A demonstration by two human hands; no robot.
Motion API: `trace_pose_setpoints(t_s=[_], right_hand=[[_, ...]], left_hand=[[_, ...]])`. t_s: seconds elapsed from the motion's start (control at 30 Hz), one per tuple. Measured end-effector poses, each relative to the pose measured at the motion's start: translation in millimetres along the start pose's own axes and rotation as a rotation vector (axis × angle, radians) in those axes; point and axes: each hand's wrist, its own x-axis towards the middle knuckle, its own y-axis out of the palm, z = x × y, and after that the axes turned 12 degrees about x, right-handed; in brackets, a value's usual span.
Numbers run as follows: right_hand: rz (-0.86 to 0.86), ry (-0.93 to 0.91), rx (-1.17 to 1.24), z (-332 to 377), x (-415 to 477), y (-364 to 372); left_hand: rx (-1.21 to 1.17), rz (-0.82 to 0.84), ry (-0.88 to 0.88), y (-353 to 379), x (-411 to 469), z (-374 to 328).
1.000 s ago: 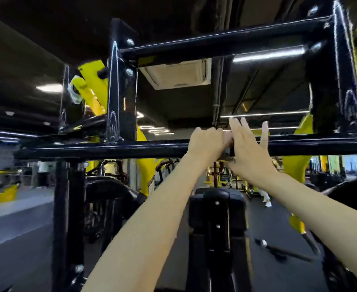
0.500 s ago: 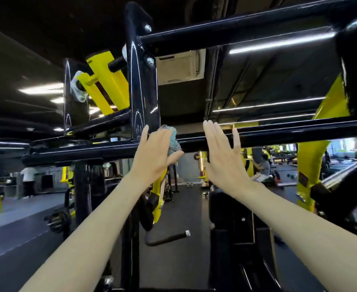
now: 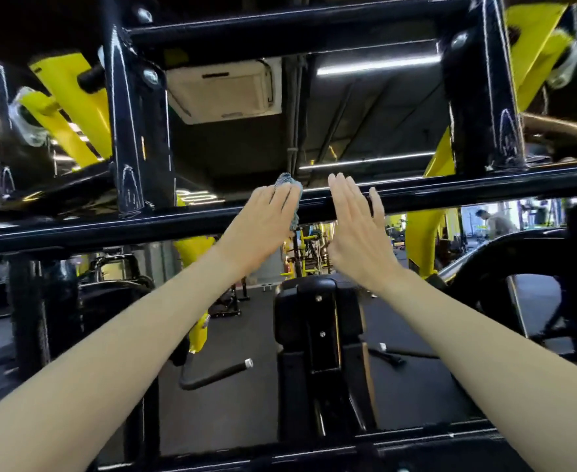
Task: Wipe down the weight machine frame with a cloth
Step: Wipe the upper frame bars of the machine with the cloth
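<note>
The weight machine frame is glossy black tubing. Its horizontal crossbar (image 3: 184, 223) runs across the view at hand height, with an upright post (image 3: 137, 131) welded above it on the left and another upright post (image 3: 484, 97) on the right. My left hand (image 3: 263, 221) holds a blue-grey cloth (image 3: 288, 185) against the crossbar near its middle; the cloth sticks out above my fingertips and hangs down at the thumb side, hiding the thumb. My right hand (image 3: 357, 223) lies flat on the same bar just to the right, fingers straight, a short gap from the cloth.
Yellow machine arms (image 3: 65, 107) angle up behind both posts. A black padded seat back (image 3: 317, 315) stands below the hands, and a chrome-tipped handle (image 3: 218, 374) juts out at lower left. A lower frame bar (image 3: 314, 451) crosses the bottom. A person (image 3: 495, 221) stands far off at right.
My left hand has slid the cloth rightwards along the crossbar, away from the left post and closer to my right hand. The right hand stays flat on the bar.
</note>
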Motion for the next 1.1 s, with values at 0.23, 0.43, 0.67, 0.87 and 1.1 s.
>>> trace_pose_setpoints(t_s=[0.23,0.43,0.67,0.87,1.1], right_hand=[[-0.087,0.034,0.022,-94.2,-25.8,-50.4],[-0.088,0.036,-0.013,-190.2,-48.8,-97.1],[-0.059,0.059,-0.022,-292.0,-44.4,-141.4],[-0.039,0.074,0.046,-342.5,-60.8,-153.9],[-0.068,0.018,-0.115,-390.7,-81.6,-195.0]], left_hand=[[0.007,-0.027,0.004,-20.1,92.6,-99.2],[0.044,-0.2,-0.074,-36.2,164.2,-181.3],[0.041,-0.184,-0.285,-46.1,208.1,-253.3],[-0.097,-0.098,-0.199,-73.3,274.3,-308.2],[-0.495,0.003,-0.193,-129.0,358.6,-331.9]])
